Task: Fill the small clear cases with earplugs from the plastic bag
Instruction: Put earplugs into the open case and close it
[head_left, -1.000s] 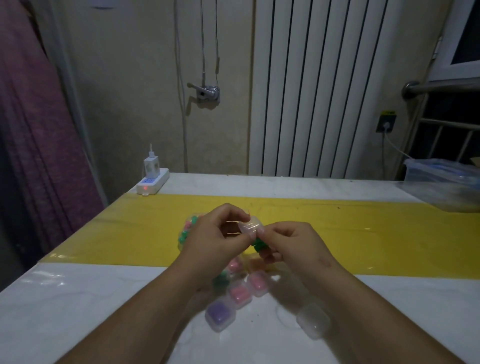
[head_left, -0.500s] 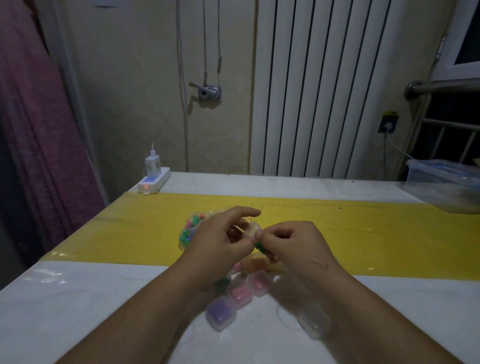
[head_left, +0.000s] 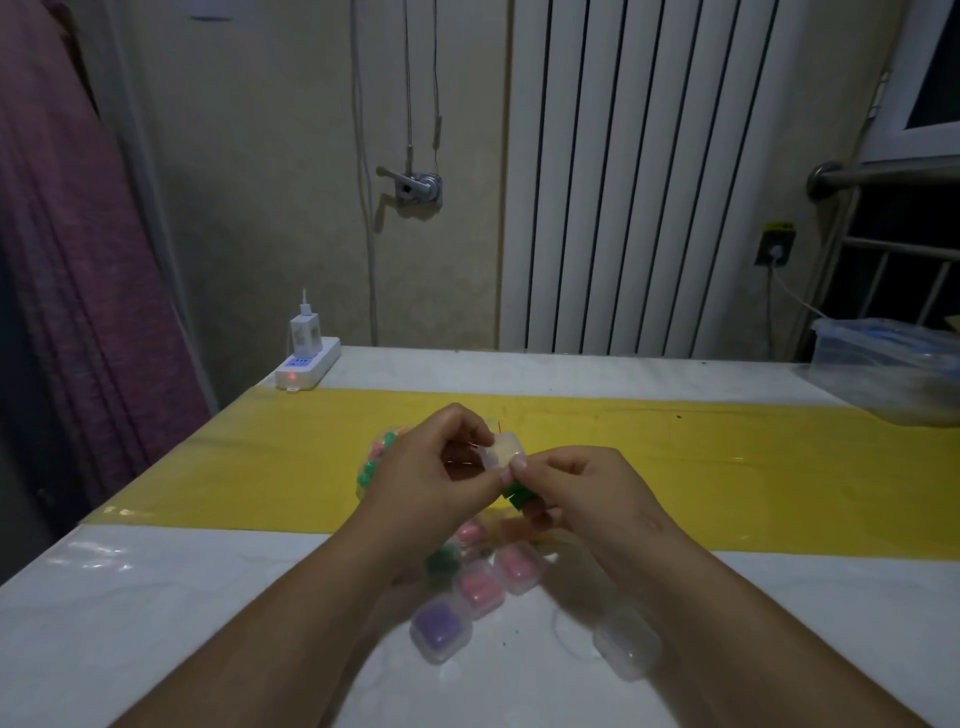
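Above the yellow strip, my left hand (head_left: 431, 473) and my right hand (head_left: 576, 493) together hold a small clear case (head_left: 501, 449) at their fingertips. My right hand also keeps green earplugs (head_left: 516, 493) under its curled fingers. Behind my left hand lies the plastic bag of coloured earplugs (head_left: 379, 462), mostly hidden. On the white table below my hands sit filled cases: a purple one (head_left: 440, 626), two pink ones (head_left: 480, 590) (head_left: 519, 566), and a green one (head_left: 441, 561). An empty clear case (head_left: 626, 644) lies by my right forearm.
A white power strip with a charger (head_left: 306, 366) sits at the table's back left corner. A clear plastic box (head_left: 888, 364) stands at the back right. A purple curtain (head_left: 67, 260) hangs at the left; a radiator (head_left: 675, 182) is behind the table.
The hands shifted slightly while working the clear case between the fingertips. The case is now turned so its face shows. The cases on the table stayed put.
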